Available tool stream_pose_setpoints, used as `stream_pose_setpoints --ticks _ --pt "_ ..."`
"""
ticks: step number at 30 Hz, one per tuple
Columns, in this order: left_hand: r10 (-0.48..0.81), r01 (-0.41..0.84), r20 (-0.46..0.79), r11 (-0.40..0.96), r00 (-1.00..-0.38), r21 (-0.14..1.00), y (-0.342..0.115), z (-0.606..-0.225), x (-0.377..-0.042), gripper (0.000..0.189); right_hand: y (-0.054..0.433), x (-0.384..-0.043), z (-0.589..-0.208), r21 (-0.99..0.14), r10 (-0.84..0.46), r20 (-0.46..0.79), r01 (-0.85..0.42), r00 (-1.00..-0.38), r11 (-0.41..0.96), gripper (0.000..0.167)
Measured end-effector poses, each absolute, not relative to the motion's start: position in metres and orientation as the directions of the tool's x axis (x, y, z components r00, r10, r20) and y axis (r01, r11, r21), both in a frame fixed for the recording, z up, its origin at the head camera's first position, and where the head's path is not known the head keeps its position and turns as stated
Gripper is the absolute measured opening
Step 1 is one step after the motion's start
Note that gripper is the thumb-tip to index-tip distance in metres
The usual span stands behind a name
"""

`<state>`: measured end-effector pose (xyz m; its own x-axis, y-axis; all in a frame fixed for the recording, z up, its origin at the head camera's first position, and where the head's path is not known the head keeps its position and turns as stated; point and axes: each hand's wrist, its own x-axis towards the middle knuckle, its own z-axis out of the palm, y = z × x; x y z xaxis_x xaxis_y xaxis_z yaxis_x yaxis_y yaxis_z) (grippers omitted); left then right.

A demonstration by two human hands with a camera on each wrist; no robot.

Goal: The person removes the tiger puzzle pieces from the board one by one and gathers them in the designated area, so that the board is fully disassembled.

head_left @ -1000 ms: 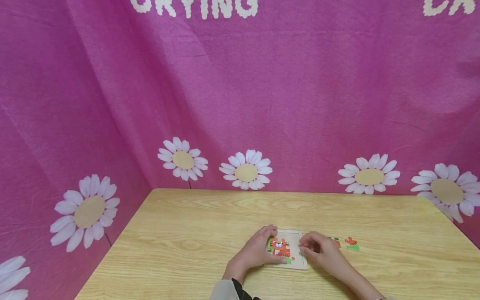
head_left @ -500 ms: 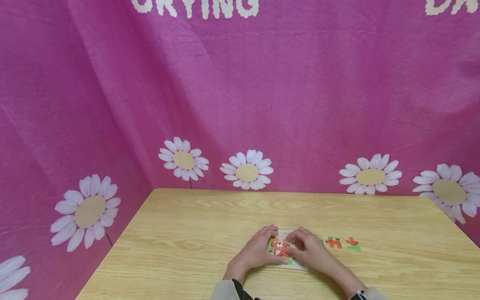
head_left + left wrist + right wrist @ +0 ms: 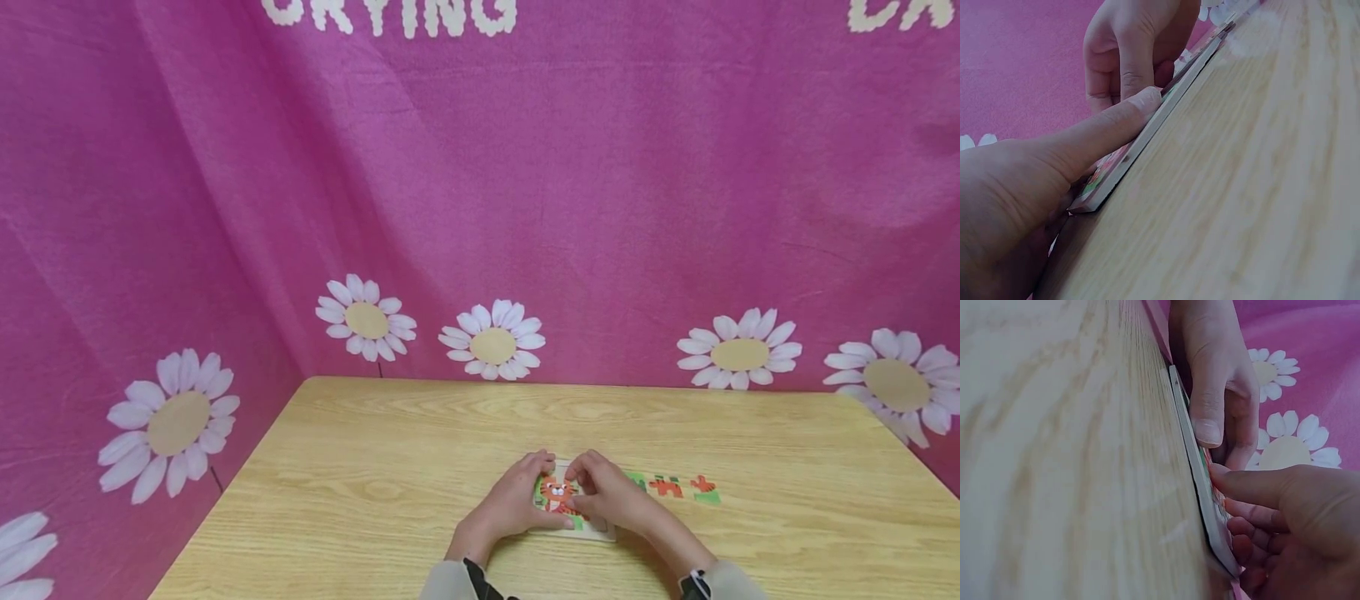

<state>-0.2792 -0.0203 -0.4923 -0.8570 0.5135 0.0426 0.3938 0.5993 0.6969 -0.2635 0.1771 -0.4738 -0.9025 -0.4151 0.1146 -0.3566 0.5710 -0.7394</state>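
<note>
A small wooden jigsaw board (image 3: 604, 535) lies on the table, with an orange tiger picture (image 3: 557, 491) partly assembled in it. My left hand (image 3: 510, 500) grips the board from the left, its thumb (image 3: 1129, 115) across the near edge and the other fingers at the far edge. Over the board's middle, my right hand (image 3: 613, 493) pinches a puzzle piece, mostly hidden by the fingers, beside the tiger's face. In the right wrist view, the right thumb (image 3: 1241, 481) and fingertips are right at the board's surface, close to the left thumb (image 3: 1208, 422).
Right of the board lie loose puzzle pieces: an orange one (image 3: 666, 487), an orange-and-green one (image 3: 705, 490) and a green one (image 3: 637, 481) partly behind the right hand. The wooden table (image 3: 375, 467) meets a pink flowered curtain (image 3: 600, 208) at its back and left.
My right hand has moved left from the board's right edge to beside the tiger's face, uncovering the loose pieces. My left hand keeps its hold on the board.
</note>
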Motion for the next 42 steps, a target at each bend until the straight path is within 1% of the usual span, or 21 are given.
stream_pose_setpoints --ticks 4,14,16,19,23,29,32,36,42 --pt "0.511 0.391 0.047 0.592 -0.858 0.705 -0.021 -0.492 -0.278 0.079 0.176 -0.263 -0.471 -0.756 -0.417 0.087 -0.332 -0.905 0.565 0.025" --pt "0.511 0.396 0.051 0.594 -0.858 0.700 -0.021 -0.491 -0.277 0.079 0.174 -0.263 -0.477 -0.762 -0.361 0.092 -0.299 -0.928 0.574 0.026" --pt "0.511 0.393 0.048 0.594 -0.858 0.702 -0.021 -0.492 -0.277 0.079 0.173 -0.261 -0.480 -0.751 -0.348 0.121 -0.315 -0.930 0.581 0.027" --pt "0.509 0.386 0.044 0.592 -0.860 0.707 -0.020 -0.493 -0.277 0.078 0.174 -0.258 -0.483 -0.729 -0.345 0.195 -0.371 -0.918 0.575 0.028" --pt "0.509 0.381 0.037 0.593 -0.860 0.709 -0.019 -0.493 -0.277 0.078 0.175 -0.254 -0.487 -0.697 -0.351 0.294 -0.450 -0.889 0.558 0.030" --pt "0.510 0.386 0.036 0.602 -0.860 0.699 -0.019 -0.491 -0.278 0.079 0.179 -0.252 -0.493 -0.675 -0.357 0.394 -0.531 -0.847 0.513 0.030" --pt "0.510 0.396 0.045 0.607 -0.859 0.689 -0.019 -0.491 -0.279 0.082 0.180 -0.250 -0.492 -0.687 -0.347 0.404 -0.531 -0.847 0.496 0.028" --pt "0.510 0.407 0.056 0.610 -0.858 0.680 -0.020 -0.492 -0.280 0.085 0.179 -0.248 -0.491 -0.712 -0.324 0.384 -0.501 -0.864 0.492 0.027" --pt "0.511 0.404 0.053 0.607 -0.858 0.684 -0.020 -0.491 -0.279 0.083 0.179 -0.247 -0.492 -0.734 -0.311 0.360 -0.472 -0.880 0.487 0.025"
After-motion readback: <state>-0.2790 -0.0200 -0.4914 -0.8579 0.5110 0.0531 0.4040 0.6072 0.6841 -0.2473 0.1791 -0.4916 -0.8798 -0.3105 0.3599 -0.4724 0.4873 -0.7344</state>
